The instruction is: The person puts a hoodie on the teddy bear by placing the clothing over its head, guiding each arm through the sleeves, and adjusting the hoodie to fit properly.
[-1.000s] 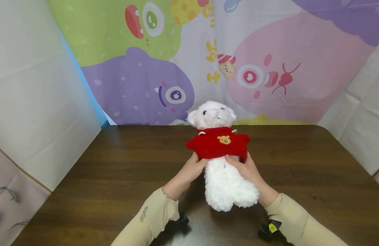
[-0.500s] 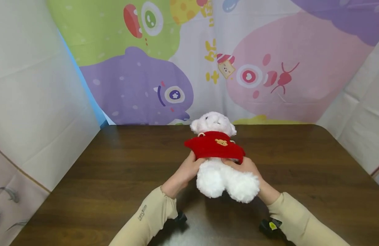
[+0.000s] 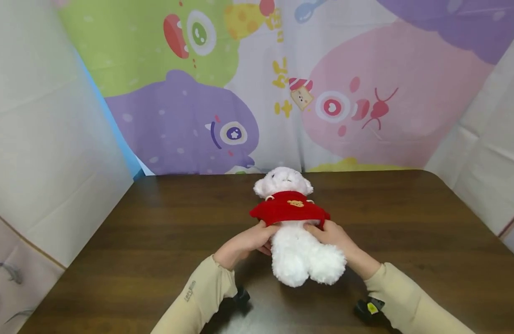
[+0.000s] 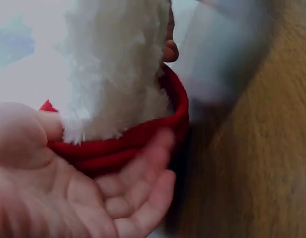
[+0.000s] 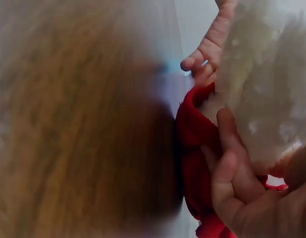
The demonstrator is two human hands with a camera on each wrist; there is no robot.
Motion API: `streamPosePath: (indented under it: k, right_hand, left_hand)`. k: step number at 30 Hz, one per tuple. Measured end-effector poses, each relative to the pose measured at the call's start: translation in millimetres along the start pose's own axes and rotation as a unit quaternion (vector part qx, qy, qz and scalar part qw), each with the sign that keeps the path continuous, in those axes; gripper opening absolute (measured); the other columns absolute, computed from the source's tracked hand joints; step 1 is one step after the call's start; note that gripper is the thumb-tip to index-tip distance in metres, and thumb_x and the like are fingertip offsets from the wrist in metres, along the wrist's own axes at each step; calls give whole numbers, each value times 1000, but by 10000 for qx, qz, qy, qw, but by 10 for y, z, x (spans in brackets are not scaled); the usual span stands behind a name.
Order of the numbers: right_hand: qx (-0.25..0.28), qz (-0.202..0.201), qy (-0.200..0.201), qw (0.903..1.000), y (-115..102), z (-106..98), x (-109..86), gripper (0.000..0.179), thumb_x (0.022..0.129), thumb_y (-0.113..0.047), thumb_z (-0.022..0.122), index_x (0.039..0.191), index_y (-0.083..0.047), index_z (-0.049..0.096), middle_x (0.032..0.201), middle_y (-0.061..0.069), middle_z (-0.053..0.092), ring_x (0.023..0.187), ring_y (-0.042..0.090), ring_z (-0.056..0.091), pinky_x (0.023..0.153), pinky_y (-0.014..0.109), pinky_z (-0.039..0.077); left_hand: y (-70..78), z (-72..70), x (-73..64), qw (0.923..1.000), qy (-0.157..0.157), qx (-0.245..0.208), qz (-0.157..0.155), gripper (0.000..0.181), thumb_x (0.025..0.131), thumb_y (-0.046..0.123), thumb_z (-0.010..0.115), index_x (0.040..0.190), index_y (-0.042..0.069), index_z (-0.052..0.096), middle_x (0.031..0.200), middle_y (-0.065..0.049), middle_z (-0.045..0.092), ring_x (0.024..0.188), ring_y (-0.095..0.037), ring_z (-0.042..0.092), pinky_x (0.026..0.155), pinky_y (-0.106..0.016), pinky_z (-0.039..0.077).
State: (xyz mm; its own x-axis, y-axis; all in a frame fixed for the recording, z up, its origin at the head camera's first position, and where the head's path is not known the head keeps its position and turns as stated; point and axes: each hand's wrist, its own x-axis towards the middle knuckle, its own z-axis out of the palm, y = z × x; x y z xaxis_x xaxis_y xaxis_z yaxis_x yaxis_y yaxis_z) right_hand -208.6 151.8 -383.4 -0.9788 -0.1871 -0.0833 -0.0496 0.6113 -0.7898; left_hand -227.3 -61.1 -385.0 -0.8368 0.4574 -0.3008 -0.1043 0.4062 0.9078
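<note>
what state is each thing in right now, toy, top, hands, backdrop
plush toy, held, head toward the backdrop
red top, on the toy, legs uncovered below
left hand, gripping the toy near the hem
right hand, gripping the opposite side
patterned backdrop, hanging

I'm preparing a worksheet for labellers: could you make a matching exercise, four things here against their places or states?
1. fluffy white plush toy
2. short red fabric sweater
3. small tan bear-face emblem
4. multicoloured cartoon-printed backdrop

A. behind the dark brown wooden table
B. round the toy's torso
C. bare legs showing
D. on the sweater's front

Pairs: 1-C, 2-B, 3-D, 4-A
</note>
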Motion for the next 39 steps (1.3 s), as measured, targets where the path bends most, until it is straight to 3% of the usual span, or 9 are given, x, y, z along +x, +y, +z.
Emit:
streamPosePath:
  k: [3,7,12,17,21,25,31,34,39]
  right_hand:
    - [7,-34,-12,10000,-4,5,-31,48,89,-30,54,118,7,49,106,22,61,81,21,57,75,39,48]
    - [345,-172,-282,9989,-2,-10,-79,43,90,-26,53,118,6,48,107,20,59,85,21,55,77,38,48]
    - [579,-79,-941,9938,9,-66,-71,51,86,-26,59,123,4,41,113,17,54,91,21,54,81,39,49]
    - [1526,675,-1417,9757,-32,-157,-15,61,88,-34,55,127,8,33,117,20,51,88,20,59,79,36,52]
    - [1882,1032,-1255,9686,-41,-168,11,70,89,-45,47,132,6,28,125,21,44,87,20,56,79,34,51]
    - [1675,987,-772,9779,-17,-115,16,68,89,-46,49,129,6,33,125,22,46,80,18,55,73,30,52]
    - [1235,491,-370,9904,-12,-133,-33,54,87,-29,59,118,10,39,114,24,52,73,15,56,67,28,53]
    - [1012,419,-374,9933,4,-164,-55,49,87,-24,59,116,10,39,111,23,52,75,15,54,65,26,51]
    - [851,521,-573,9934,47,-184,-93,56,85,-23,62,123,8,35,119,25,48,82,19,55,67,29,53]
  left_hand:
    - [-17,-48,4,9994,-244,-236,32,47,91,33,47,126,4,37,110,-11,53,88,-20,57,80,-39,49]
    - [-23,-113,17,9920,-449,-1172,-123,58,87,38,51,132,7,34,125,-13,47,108,-28,50,92,-42,40]
    - [8,-103,49,9755,355,-2093,-570,71,83,56,49,132,7,36,123,-12,51,103,-26,53,90,-40,43]
    - [-11,-55,73,9636,906,-2505,-209,55,84,36,58,128,9,41,120,-9,56,94,-18,58,83,-36,49]
    - [-21,-20,61,9681,933,-2323,92,54,81,23,63,127,8,40,122,-10,53,96,-20,58,78,-37,51]
    - [5,16,24,9712,809,-2215,346,59,79,12,64,129,8,34,126,-12,48,104,-24,54,78,-38,51]
    - [73,37,-47,9720,673,-2220,386,59,79,7,62,129,7,31,127,-13,46,105,-25,53,78,-37,51]
    - [77,37,-49,9776,545,-2023,175,58,78,12,65,127,7,35,124,-12,49,102,-25,54,78,-39,51]
    - [73,-33,-58,9913,430,-1212,-296,64,76,24,70,127,8,36,121,-9,49,98,-25,54,76,-42,52]
